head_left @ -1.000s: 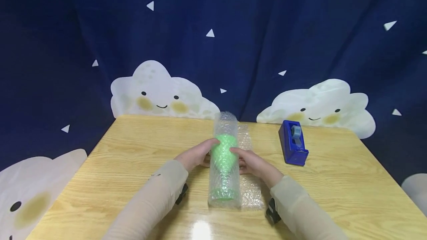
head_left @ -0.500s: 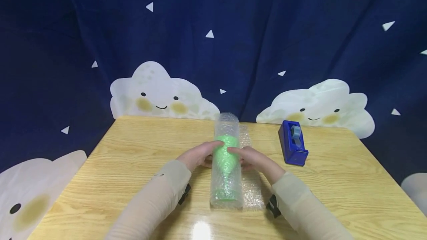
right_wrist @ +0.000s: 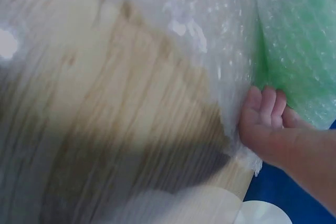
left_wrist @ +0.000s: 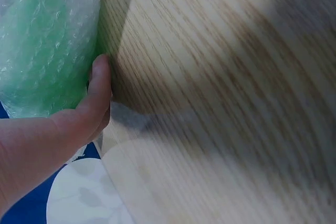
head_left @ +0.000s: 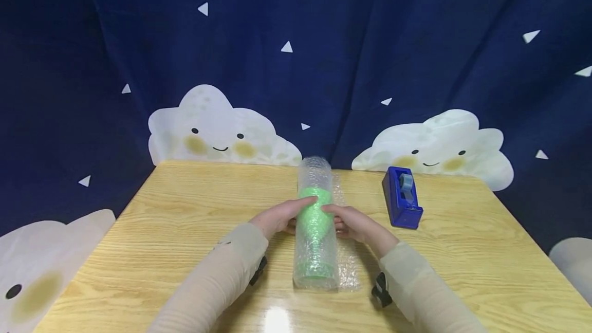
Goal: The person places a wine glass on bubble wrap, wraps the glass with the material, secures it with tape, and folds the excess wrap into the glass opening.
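Note:
A green, goblet-shaped thing [head_left: 316, 222] shows through a roll of bubble wrap [head_left: 315, 168] lying lengthwise on the table. Both hands grip the roll near its middle. My left hand [head_left: 279, 216] holds its left side, thumb across the top and fingers low by the tabletop in the left wrist view. From the right, my right hand [head_left: 356, 224] has its thumb on top, while its fingers [right_wrist: 269, 100] curl against the roll's side. A loose flap of the wrap [head_left: 348, 269] lies flat to the right, partly under the right hand.
A blue tape dispenser [head_left: 401, 199] with a roll of clear tape stands at the back right of the wooden table [head_left: 203, 189]. Behind the table's far edge hangs a dark blue curtain [head_left: 259, 24] with cloud shapes.
The wrapped roll has shifted slightly right over the table, and the flap beside it shows narrower. The left hand has moved right with it, its thumb further across the top.

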`<action>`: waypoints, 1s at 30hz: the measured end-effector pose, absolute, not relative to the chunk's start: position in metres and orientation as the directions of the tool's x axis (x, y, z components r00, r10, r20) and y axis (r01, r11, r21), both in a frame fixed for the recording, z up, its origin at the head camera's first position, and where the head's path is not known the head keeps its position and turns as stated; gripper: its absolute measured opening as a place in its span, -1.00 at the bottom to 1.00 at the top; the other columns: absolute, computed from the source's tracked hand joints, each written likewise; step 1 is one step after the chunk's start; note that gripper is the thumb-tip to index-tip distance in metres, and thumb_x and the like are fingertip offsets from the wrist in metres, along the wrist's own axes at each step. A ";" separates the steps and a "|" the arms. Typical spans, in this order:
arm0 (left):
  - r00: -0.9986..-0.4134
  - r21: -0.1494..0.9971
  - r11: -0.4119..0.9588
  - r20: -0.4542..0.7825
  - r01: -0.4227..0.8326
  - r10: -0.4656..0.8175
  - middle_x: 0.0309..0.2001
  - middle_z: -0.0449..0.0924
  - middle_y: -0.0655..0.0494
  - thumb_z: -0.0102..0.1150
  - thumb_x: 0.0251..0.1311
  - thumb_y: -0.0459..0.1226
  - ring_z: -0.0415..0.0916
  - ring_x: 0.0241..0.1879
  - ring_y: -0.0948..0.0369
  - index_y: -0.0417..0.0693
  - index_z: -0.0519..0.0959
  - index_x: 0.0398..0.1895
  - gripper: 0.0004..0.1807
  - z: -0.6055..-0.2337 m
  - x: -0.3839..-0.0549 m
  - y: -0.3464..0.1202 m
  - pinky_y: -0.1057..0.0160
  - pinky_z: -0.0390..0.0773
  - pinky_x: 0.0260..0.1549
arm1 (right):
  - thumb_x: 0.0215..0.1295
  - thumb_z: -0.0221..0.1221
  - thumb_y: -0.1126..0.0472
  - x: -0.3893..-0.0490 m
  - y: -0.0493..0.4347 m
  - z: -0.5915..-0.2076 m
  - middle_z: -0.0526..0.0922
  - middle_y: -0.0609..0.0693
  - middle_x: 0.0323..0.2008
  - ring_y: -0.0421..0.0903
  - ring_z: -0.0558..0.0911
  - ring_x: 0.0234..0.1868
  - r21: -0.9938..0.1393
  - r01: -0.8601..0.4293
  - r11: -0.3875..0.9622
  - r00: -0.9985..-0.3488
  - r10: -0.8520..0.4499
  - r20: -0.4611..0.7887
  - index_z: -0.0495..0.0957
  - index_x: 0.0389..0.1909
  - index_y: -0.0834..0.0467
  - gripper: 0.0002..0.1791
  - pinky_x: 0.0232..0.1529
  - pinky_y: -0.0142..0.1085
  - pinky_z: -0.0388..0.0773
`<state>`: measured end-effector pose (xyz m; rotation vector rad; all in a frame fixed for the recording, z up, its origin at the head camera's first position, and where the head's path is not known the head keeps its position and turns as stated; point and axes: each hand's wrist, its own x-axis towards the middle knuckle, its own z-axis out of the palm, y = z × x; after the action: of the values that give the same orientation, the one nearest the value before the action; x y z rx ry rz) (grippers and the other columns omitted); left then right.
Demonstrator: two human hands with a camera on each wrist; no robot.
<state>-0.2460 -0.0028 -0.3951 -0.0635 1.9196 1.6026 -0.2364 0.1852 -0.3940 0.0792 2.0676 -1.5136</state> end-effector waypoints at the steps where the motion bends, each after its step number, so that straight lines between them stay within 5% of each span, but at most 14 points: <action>1: -0.802 0.871 0.263 -0.486 -0.414 0.346 0.07 0.49 -0.14 -0.06 0.18 0.22 0.51 0.00 0.00 -0.22 0.24 0.30 -0.17 -0.395 -0.246 -0.003 0.03 0.51 0.02 | 0.31 -0.03 -0.08 -0.236 0.185 -0.395 0.63 -0.22 -0.49 -0.30 0.60 -0.37 -0.863 0.370 0.345 -0.833 -0.288 -0.473 0.49 -0.14 0.14 -0.62 -0.18 -0.37 0.48; 9: -0.799 0.879 0.223 -0.476 -0.422 0.367 0.12 0.40 -0.26 -0.27 0.30 0.17 0.46 0.04 -0.09 -0.24 0.16 0.34 -0.23 -0.394 -0.244 -0.006 -0.07 0.54 -0.03 | 0.36 -0.07 -0.01 -0.234 0.183 -0.396 0.61 -0.20 -0.53 -0.27 0.58 -0.39 -0.867 0.416 0.274 -0.814 -0.313 -0.489 0.49 -0.39 0.05 -0.72 -0.20 -0.34 0.46; 23: -0.787 0.877 0.210 -0.481 -0.432 0.387 0.15 0.36 -0.35 -0.31 0.32 0.20 0.44 0.08 -0.18 -0.28 0.12 0.36 -0.19 -0.396 -0.243 -0.002 -0.14 0.54 -0.05 | 0.43 -0.15 -0.01 -0.231 0.179 -0.394 0.62 -0.22 -0.65 -0.26 0.60 -0.46 -0.900 0.366 0.238 -0.847 -0.316 -0.428 0.49 -0.45 0.01 -0.66 -0.21 -0.28 0.48; 30: -0.796 0.872 0.235 -0.489 -0.431 0.357 0.17 0.34 -0.34 -0.24 0.30 0.21 0.41 0.10 -0.19 -0.29 0.12 0.36 -0.16 -0.394 -0.242 0.001 -0.15 0.54 -0.05 | 0.44 -0.22 0.03 -0.227 0.183 -0.395 0.58 -0.23 -0.61 -0.26 0.56 -0.42 -0.913 0.357 0.197 -0.857 -0.321 -0.404 0.41 -0.21 0.12 -0.70 -0.14 -0.27 0.46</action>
<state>-0.2421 0.0009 -0.3936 -0.0673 1.8890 1.6256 -0.2267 0.1825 -0.3954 0.0340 1.9591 -1.7090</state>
